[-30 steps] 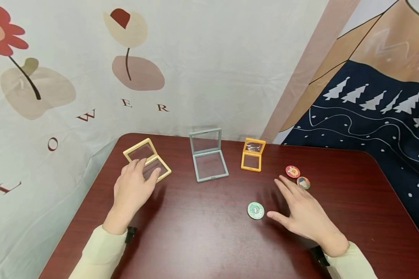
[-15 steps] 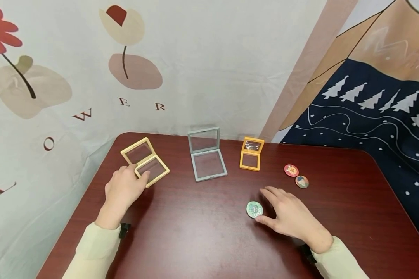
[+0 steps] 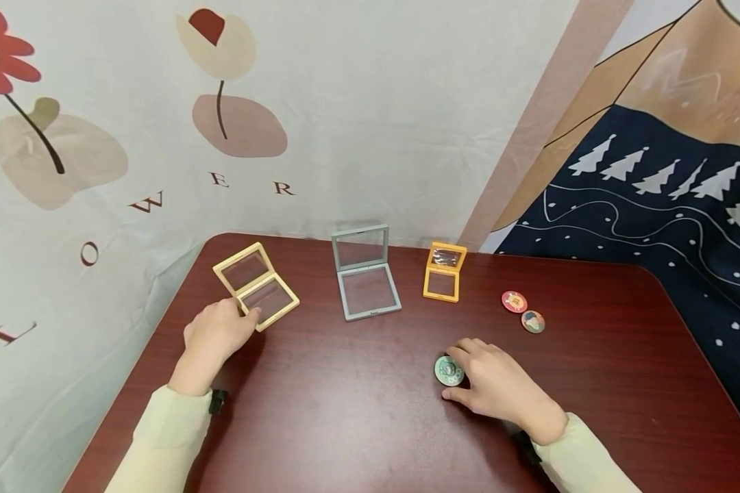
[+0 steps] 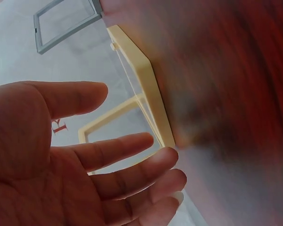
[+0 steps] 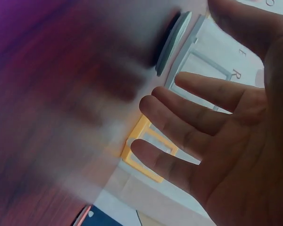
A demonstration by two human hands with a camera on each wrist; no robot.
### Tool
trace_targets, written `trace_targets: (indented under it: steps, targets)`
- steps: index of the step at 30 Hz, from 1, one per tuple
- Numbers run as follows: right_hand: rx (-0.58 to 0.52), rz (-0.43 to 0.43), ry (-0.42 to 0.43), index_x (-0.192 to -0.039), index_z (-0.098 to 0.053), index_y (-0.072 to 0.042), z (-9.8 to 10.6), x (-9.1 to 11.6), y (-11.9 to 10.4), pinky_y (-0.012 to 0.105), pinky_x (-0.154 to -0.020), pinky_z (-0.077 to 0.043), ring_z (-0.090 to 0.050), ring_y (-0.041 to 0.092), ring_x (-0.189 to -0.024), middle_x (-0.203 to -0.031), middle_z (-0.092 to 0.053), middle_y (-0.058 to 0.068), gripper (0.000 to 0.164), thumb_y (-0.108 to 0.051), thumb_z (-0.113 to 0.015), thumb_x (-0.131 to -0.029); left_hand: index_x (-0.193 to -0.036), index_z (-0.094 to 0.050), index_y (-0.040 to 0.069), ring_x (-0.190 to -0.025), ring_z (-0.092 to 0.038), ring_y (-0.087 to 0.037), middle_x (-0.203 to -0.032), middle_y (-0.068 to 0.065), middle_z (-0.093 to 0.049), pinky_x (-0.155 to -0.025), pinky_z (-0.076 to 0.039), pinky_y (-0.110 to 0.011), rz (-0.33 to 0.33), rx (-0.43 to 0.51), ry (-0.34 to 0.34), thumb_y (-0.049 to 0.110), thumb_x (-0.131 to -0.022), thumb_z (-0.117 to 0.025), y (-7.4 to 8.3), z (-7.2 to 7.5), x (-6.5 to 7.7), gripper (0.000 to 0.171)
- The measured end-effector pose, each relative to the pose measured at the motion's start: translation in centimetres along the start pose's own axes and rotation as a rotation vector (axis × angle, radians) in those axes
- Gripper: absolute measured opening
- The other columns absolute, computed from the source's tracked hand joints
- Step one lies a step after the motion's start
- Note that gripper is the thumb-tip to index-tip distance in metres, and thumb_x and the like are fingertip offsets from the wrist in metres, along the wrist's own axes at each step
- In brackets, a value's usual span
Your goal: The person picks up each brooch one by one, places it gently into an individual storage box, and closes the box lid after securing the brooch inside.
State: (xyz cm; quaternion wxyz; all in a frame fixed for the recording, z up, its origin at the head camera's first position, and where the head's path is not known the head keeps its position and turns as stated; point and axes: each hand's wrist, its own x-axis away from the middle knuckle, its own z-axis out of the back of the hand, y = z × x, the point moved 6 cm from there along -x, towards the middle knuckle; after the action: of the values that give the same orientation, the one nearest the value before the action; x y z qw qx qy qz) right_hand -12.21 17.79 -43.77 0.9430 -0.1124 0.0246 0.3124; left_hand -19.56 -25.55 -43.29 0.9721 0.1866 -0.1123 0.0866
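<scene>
A green round badge lies on the table, with my right hand at its right side, thumb and fingers spread around its edge. In the right wrist view the badge stands just beyond the relaxed fingertips. My left hand is beside the near left corner of a pale yellow hinged display frame, which lies unfolded with clear panes. Left fingertips overlap its edge in the left wrist view, thumb held apart. Both palms show nothing held.
A grey hinged frame stands unfolded at the back middle, a smaller orange one right of it. A red badge and a multicoloured badge lie at the right of the table. A printed cloth hangs behind.
My right hand has moved left and down from near the two right-hand badges to the green badge. My left hand has shifted slightly left and down off the yellow frame's pane to its corner.
</scene>
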Motion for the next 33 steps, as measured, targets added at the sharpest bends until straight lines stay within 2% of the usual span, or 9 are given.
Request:
trace_targets:
  steps: [3,7,14,20,28,33]
  targets:
    - [0.014,0.02,-0.003,-0.119,-0.071,0.001,-0.2,-0.2,-0.2,0.046,-0.088,-0.056,-0.065,0.025,-0.102,-0.113,-0.067,0.009,0.061,-0.036,-0.094,-0.076,-0.077,-0.052,0.011,-0.078,-0.06,-0.034,-0.077,-0.012,-0.056,-0.063,-0.044,-0.05,0.007,-0.01,-0.02,0.046,-0.103,-0.05,-0.2,0.0,-0.3,0.044]
    - [0.034,0.042,0.003,-0.117,-0.071,0.002,-0.3,-0.5,-0.4,0.045,-0.088,-0.055,-0.065,0.026,-0.101,-0.112,-0.068,0.009,0.059,-0.034,-0.095,-0.075,-0.072,-0.047,0.012,-0.075,-0.059,-0.034,-0.073,-0.011,-0.053,-0.062,-0.044,-0.048,0.009,-0.026,-0.04,0.045,-0.103,-0.051,-0.4,-0.1,-0.6,0.044]
    - [0.057,0.062,0.017,-0.111,-0.073,0.0,-0.3,-0.8,-0.7,0.043,-0.081,-0.055,-0.063,0.023,-0.092,-0.103,-0.067,0.006,0.054,-0.034,-0.094,-0.075,-0.072,-0.051,0.011,-0.072,-0.057,-0.032,-0.072,-0.011,-0.053,-0.061,-0.043,-0.046,0.018,-0.045,-0.088,0.043,-0.103,-0.054,-0.7,-0.3,-1.1,0.045]
    - [0.057,0.081,0.022,-0.106,-0.075,0.0,-0.3,-1.0,-0.8,0.038,-0.074,-0.053,-0.057,0.018,-0.082,-0.092,-0.06,0.001,0.047,-0.031,-0.094,-0.076,-0.076,-0.055,0.01,-0.074,-0.059,-0.034,-0.075,-0.012,-0.055,-0.064,-0.044,-0.048,0.019,-0.057,-0.099,0.042,-0.104,-0.056,-0.8,-0.3,-1.6,0.043]
    - [0.007,0.046,-0.002,-0.103,-0.075,0.001,-0.5,-1.2,-0.5,0.034,-0.069,-0.051,-0.055,0.016,-0.079,-0.088,-0.058,0.0,0.035,-0.02,-0.088,-0.077,-0.073,-0.051,0.012,-0.072,-0.056,-0.032,-0.072,-0.01,-0.051,-0.064,-0.042,-0.046,0.011,-0.067,-0.11,0.039,-0.105,-0.055,-0.6,-0.4,-1.7,0.043]
    - [0.0,0.035,-0.001,-0.103,-0.075,0.001,-0.5,-1.3,-0.4,0.035,-0.069,-0.052,-0.056,0.017,-0.081,-0.088,-0.057,0.0,0.035,-0.018,-0.086,-0.076,-0.07,-0.049,0.014,-0.073,-0.056,-0.032,-0.072,-0.009,-0.049,-0.066,-0.042,-0.047,-0.002,-0.065,-0.115,0.036,-0.106,-0.053,-0.6,-0.5,-1.8,0.043]
